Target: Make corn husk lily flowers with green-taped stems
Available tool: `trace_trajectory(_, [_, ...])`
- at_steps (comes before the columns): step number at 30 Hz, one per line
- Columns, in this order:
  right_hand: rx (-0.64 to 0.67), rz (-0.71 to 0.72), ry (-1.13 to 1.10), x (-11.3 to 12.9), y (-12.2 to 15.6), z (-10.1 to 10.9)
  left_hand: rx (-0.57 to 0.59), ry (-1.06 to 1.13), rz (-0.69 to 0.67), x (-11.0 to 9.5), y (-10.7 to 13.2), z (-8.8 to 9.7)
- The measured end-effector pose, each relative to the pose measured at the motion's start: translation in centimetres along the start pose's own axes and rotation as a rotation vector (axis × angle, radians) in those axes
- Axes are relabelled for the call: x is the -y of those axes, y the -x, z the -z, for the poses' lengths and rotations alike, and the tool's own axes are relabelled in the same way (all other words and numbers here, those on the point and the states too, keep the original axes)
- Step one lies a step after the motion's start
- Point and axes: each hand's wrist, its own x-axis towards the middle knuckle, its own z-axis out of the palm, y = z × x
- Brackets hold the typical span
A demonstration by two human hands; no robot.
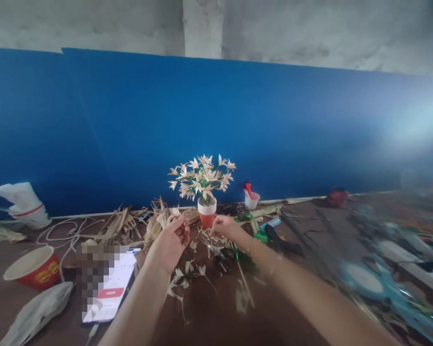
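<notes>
My left hand (173, 241) is raised over the table with its fingertips pinched together; whatever may be between them is too small to make out. Across from it, my right hand (224, 227) is closed in a pinch, fingertips pointing down, and its contents cannot be told either. Just behind both hands stands a bouquet of pale dried-husk flowers (204, 178) with green stems, upright in an orange and white cup (207, 216). Scissors (222, 257) with dark handles lie below my right hand. Several loose husk flowers (184, 278) are scattered on the table between my forearms.
Dried corn husks (155, 223) are piled at the back left. A lit phone (111, 288) lies left of my forearm, beside a red paper bucket (34, 269). A green-and-black tool (274, 240) and a small white cup (251, 201) are at right. A blue panel (202, 110) rises behind.
</notes>
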Motion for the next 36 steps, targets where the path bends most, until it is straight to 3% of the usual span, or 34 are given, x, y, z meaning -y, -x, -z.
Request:
trace_trajectory(6, [0.021, -0.09, -0.299, 2.2, 1.4, -0.9, -0.013, -0.094, -0.062, 0.7, 0.0, -0.2])
trace_trajectory(11, [-0.039, 0.06, -0.506, 6.1, 4.3, -1.3, 0.117, -0.144, -0.068, 1.1, 0.3, 0.0])
trace_trajectory(14, [-0.083, 0.119, -0.436, 7.4, 5.7, -1.3, 0.195, -0.135, -0.08, 1.2, 0.6, -0.1])
trace_trajectory(19, [-0.092, 0.168, -0.27, 7.0, 6.1, -1.6, 0.252, -0.117, -0.037, 1.4, 1.2, -0.5])
trace_trajectory(25, [-0.112, 0.107, -0.358, 6.8, 5.9, -2.1, 0.359, -0.178, -0.012, 1.8, 1.4, -0.3])
trace_trajectory(31, [-0.185, 0.14, -0.466, 7.0, 5.6, -1.5, 0.233, -0.353, -0.168, 1.8, 1.1, -0.4])
trace_trajectory(36, [-0.139, 0.098, -0.495, 7.0, 5.6, -0.9, 0.21, -0.401, -0.243, 2.1, 0.4, -0.1])
